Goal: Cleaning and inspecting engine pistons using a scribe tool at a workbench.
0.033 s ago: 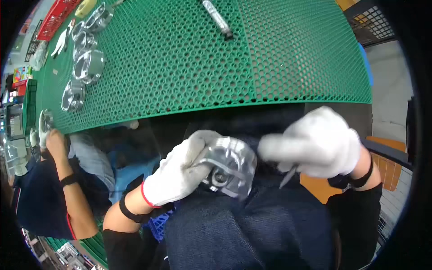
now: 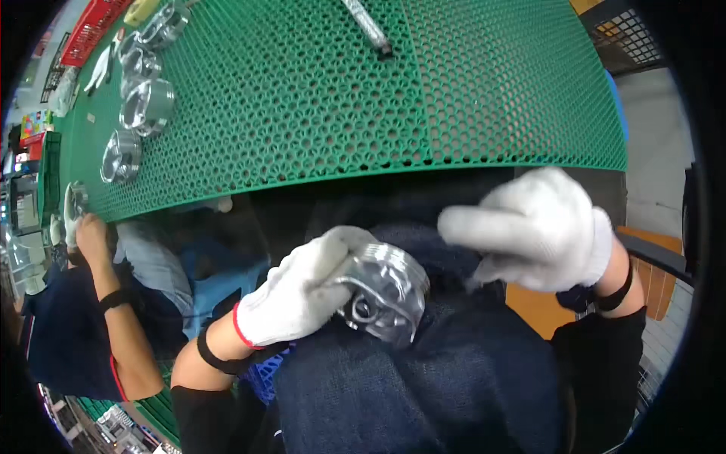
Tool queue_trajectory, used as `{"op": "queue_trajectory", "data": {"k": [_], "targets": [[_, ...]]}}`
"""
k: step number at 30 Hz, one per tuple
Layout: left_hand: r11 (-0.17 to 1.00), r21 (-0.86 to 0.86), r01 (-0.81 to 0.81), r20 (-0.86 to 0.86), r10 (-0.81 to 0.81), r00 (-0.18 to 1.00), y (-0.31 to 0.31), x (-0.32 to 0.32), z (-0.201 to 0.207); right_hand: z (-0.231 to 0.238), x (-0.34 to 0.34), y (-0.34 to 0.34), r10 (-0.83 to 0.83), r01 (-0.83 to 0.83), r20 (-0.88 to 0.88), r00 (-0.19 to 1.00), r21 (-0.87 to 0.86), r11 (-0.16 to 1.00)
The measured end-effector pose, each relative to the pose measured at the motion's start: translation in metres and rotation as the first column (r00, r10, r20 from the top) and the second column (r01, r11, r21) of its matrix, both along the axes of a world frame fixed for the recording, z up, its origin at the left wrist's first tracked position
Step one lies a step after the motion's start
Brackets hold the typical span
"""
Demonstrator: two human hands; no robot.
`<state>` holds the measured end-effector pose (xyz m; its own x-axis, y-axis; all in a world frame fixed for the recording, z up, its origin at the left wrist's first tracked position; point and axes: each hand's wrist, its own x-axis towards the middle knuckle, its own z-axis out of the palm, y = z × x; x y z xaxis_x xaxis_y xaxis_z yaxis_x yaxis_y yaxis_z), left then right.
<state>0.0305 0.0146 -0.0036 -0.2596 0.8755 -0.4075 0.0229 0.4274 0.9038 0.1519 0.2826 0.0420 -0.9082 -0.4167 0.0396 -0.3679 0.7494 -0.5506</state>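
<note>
My left hand [image 2: 291, 291], in a white glove with a red cuff, is closed around one side of a shiny metal piston [image 2: 389, 284]. The piston is tilted in front of my dark apron, its grooved band upward and its hollow, pin-bore side toward me. To the right of it, and apart from it, is my right hand [image 2: 537, 231], also gloved in white. Its index finger points left while the other fingers are curled. A thin grey tip, blurred, shows below those fingers; the kind of tool is hidden.
A green perforated mat [image 2: 302, 98] covers the table beyond my hands. Several pistons [image 2: 147, 106] stand along its left part. A marker-like tube [image 2: 367, 26] lies at the far middle. At left a co-worker's arm [image 2: 125, 333] reaches to the table edge. A black crate [image 2: 628, 38] stands far right.
The piston has tilted slightly and shifted a little lower in my left hand's grip. My right hand has risen slightly and its blur has lessened.
</note>
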Motion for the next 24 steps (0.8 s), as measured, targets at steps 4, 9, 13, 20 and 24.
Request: {"op": "queue_trajectory", "data": {"k": [4, 9, 13, 20, 24], "targets": [[0.972, 0.002, 0.234, -0.268, -0.224, 0.937, 0.008, 0.007, 0.016, -0.022, -0.004, -0.001, 0.093, -0.095, -0.084, 0.992, -0.021, 0.995], [0.922, -0.045, 0.383, -0.354, -0.374, 0.857, 0.024, 0.011, 0.03, -0.017, -0.02, -0.019, 0.162, -0.162, 0.015, 0.987, -0.019, 0.987], [0.92, -0.042, 0.39, -0.356, -0.378, 0.854, 0.022, 0.013, 0.027, -0.019, -0.011, -0.02, 0.182, -0.178, 0.078, 0.98, -0.054, 0.983], [0.962, -0.014, 0.271, -0.29, -0.263, 0.92, 0.002, 0.017, 0.014, -0.023, 0.024, -0.024, 0.146, -0.152, 0.158, 0.977, 0.025, 0.988], [0.968, 0.025, 0.249, -0.313, -0.229, 0.922, 0.0, 0.015, 0.012, -0.039, 0.038, -0.028, 0.13, -0.113, 0.222, 0.966, -0.088, 0.99]]}}
